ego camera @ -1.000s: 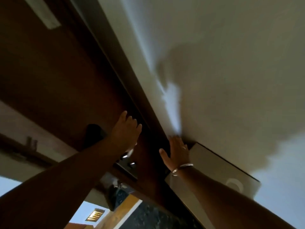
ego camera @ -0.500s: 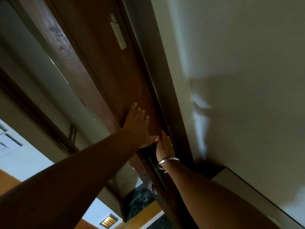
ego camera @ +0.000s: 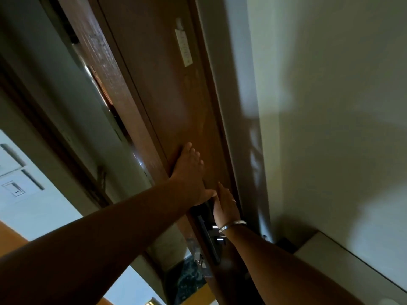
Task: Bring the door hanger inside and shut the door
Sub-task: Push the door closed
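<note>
The dark brown door [ego camera: 176,111] fills the middle of the view, and a gap still shows along its left edge. My left hand [ego camera: 189,172] lies flat on the door's face near that edge, holding nothing. My right hand [ego camera: 225,205], with a silver bangle on the wrist, presses flat on the door just above the black lock plate [ego camera: 209,238] and its metal handle. A white paper strip [ego camera: 184,48] is stuck high on the door. I see no door hanger in either hand.
The door frame [ego camera: 222,84] and a pale wall [ego camera: 330,106] stand right of the door. A white box-shaped panel [ego camera: 334,263] sits low on that wall. Left of the gap are a grey wall [ego camera: 55,89], a switch plate [ego camera: 13,188] and dark patterned floor [ego camera: 187,280].
My right hand has left the wall and come onto the door above the lock. My left hand has slid up to the door's edge. The gap at the door's edge has narrowed.
</note>
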Available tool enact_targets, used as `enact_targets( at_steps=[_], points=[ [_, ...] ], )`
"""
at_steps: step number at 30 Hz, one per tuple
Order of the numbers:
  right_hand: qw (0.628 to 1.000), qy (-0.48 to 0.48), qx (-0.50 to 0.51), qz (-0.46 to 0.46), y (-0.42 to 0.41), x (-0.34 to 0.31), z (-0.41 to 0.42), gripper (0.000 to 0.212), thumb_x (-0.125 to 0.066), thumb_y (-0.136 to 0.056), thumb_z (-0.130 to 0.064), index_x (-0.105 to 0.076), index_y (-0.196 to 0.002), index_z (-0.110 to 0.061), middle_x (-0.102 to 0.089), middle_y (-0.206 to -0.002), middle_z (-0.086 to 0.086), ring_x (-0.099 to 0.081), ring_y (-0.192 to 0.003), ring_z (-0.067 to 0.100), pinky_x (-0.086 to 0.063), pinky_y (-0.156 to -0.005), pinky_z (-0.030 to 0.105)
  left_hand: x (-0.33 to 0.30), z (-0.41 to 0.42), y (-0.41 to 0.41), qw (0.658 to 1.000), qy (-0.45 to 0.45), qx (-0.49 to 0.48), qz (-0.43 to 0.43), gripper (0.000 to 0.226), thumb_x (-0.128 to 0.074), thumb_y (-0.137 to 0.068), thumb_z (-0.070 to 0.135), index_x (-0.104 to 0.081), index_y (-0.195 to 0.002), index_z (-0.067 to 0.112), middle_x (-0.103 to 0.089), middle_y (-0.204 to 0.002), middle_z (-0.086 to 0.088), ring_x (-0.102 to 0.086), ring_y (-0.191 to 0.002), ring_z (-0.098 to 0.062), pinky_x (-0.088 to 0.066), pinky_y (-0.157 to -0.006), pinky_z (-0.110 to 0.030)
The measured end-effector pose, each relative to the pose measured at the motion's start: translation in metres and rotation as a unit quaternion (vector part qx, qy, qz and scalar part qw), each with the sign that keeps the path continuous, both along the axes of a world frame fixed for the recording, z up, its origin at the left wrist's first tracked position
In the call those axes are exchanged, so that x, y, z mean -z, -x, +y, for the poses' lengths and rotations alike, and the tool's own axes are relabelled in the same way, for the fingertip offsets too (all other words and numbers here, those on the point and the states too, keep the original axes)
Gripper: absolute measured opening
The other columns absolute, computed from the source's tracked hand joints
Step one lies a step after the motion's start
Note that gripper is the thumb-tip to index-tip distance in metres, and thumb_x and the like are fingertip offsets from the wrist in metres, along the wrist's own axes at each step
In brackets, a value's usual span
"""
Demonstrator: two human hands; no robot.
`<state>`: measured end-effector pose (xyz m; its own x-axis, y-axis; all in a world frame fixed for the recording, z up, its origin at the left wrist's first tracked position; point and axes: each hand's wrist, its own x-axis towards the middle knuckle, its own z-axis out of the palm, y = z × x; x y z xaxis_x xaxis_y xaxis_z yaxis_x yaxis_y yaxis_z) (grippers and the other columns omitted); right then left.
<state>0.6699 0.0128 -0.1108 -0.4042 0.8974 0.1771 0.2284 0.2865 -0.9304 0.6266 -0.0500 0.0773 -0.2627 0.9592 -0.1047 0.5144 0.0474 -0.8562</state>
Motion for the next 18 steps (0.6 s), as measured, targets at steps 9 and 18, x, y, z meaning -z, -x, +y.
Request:
enact_targets(
  at_steps=[9, 18],
  points=[
    [0.994, -0.089, -0.045, -0.054, 0.105, 0.017, -0.03, 0.071, -0.02, -0.089, -0.053, -0.029, -0.147, -0.012, -0.033, -0.154, 0.012, -0.025, -0.142, 0.028, -0.022, -0.116, 0.043, 0.014, -0.047, 0.121, 0.998, -0.054, 0.017, -0.016, 0.097, -0.009, -0.089, 0.076, 0.0, -0.154, 0.005, 0.005, -0.163, -0.02, 0.009, -0.15, -0.035, 0.012, -0.117, -0.054],
    [0.966, -0.187, -0.129, -0.125, 0.207, 0.028, -0.03, 0.071, -0.025, -0.089, -0.055, -0.016, -0.151, -0.022, -0.013, -0.16, 0.009, -0.007, -0.146, 0.033, -0.011, -0.117, 0.048, 0.041, -0.075, 0.247, 0.988, -0.155, 0.014, -0.005, 0.09, -0.013, -0.09, 0.072, 0.001, -0.155, 0.01, 0.01, -0.163, -0.017, 0.01, -0.15, -0.032, 0.015, -0.115, -0.056]
  ],
)
